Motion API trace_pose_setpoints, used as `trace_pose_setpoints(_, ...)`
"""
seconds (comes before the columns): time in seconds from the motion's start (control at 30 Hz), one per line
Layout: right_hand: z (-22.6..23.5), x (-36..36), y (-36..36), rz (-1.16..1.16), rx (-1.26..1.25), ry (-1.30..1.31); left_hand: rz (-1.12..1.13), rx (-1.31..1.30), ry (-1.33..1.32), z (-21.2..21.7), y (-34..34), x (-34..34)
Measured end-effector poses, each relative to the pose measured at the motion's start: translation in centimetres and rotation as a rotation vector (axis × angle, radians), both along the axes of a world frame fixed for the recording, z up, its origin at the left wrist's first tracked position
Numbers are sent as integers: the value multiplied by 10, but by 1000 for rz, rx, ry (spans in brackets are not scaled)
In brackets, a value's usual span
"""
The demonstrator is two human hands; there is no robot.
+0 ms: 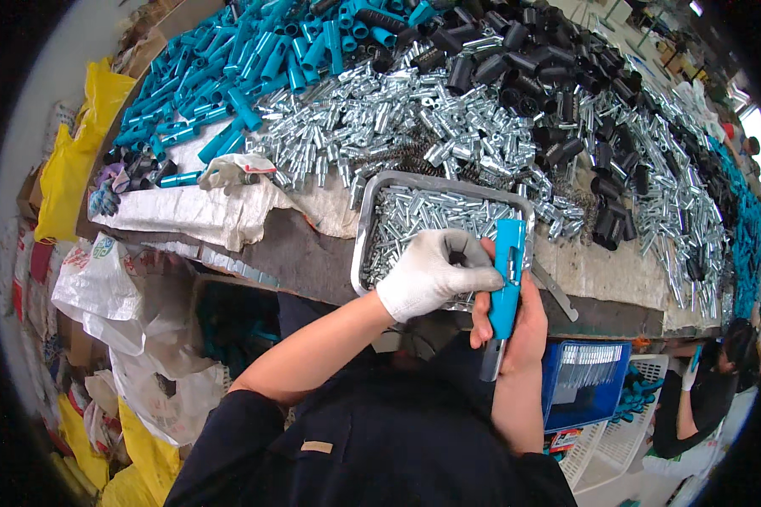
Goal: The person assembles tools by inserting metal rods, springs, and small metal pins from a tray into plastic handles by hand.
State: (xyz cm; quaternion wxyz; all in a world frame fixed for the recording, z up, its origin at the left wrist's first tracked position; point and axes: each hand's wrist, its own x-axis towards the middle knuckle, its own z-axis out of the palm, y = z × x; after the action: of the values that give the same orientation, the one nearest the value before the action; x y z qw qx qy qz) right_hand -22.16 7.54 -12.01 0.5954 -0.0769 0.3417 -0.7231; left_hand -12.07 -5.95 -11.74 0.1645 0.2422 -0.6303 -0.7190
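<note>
In my bare right hand (528, 325) is a teal tubular tool body (507, 296), held nearly upright with its lower end tipped slightly left. A grey metal shaft (492, 362) sticks out of that lower end, and small silvery parts show in a slot on its side. My left hand (435, 275), in a white glove, has thumb and forefinger pinched against the slot; whatever lies between the fingertips is hidden. Just beyond and below both hands stands a metal tray (365, 245) filled with small silvery pins (427, 211).
Heaps of teal tubes (220, 72), silvery metal sleeves (338, 127) and black sleeves (533, 63) cover the bench. A flat metal strip (556, 296) lies right of the tray. Below the edge sit a blue bin (566, 414) and plastic sacks (114, 296). Another person (693, 406) works at far right.
</note>
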Motion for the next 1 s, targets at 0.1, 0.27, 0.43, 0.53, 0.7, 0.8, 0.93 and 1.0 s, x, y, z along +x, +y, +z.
trace_pose_setpoints(0.1, -3, 4, 0, 33, -171, -215, -36, 274, 97, 1, 7, -10)
trace_pose_setpoints(0.27, -10, 11, 2, 122, -549, -580, -177, 328, 136, 10, 4, -14)
trace_pose_setpoints(0.43, -16, 6, 8, 109, -588, -578, -280, 166, 73, 20, 1, -24)
trace_pose_setpoints(0.53, -15, -12, 16, -99, -352, -242, -71, -260, -79, 30, 12, -33)
trace_pose_setpoints(0.7, -17, -33, 16, -547, -215, 196, -395, -593, -268, 35, 46, -44)
trace_pose_setpoints(0.8, -17, -39, 17, -730, -70, 438, -533, -316, -211, 23, 53, -61)
trace_pose_setpoints(0.93, -17, -59, 27, -719, -131, 61, -826, 92, -279, 6, 48, -90)
trace_pose_setpoints(1.0, -19, -73, 31, -763, -119, -30, -846, 177, -251, 4, 52, -104)
